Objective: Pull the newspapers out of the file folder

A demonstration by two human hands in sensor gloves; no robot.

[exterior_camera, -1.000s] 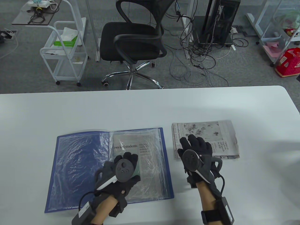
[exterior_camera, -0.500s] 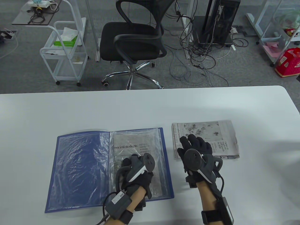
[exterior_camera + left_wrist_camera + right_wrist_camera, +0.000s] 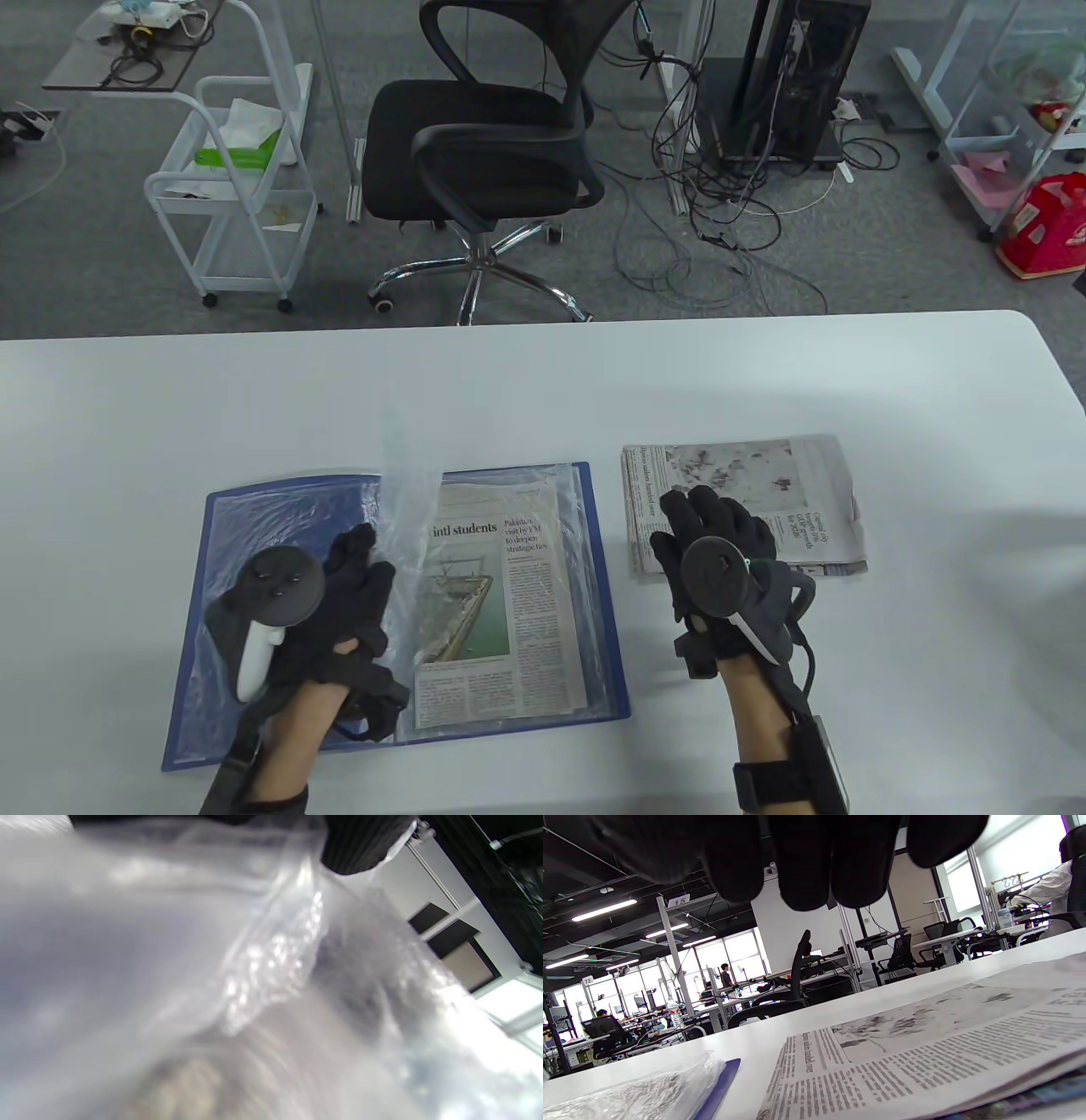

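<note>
A blue file folder (image 3: 607, 586) lies open on the white table (image 3: 509, 382). My left hand (image 3: 352, 594) holds a clear plastic sleeve (image 3: 407, 501) and has it turned up over the left page; the crinkled sleeve (image 3: 263, 976) fills the left wrist view. A newspaper (image 3: 501, 603) lies on the folder's right page. A second folded newspaper (image 3: 764, 475) lies to the right of the folder. My right hand (image 3: 717, 526) hovers over its near-left part with fingers spread, holding nothing; the paper (image 3: 925, 1052) shows below the fingers (image 3: 806, 866) in the right wrist view.
The table's far edge runs across the table view; beyond it stand a black office chair (image 3: 484, 144), a white cart (image 3: 237, 187) and a computer tower (image 3: 797, 76) with cables. The folder's blue edge (image 3: 717, 1086) lies left of the folded paper.
My left hand has moved from the right page to the left, lifting a plastic sleeve over with it and uncovering the newspaper beneath. My right hand has barely moved.
</note>
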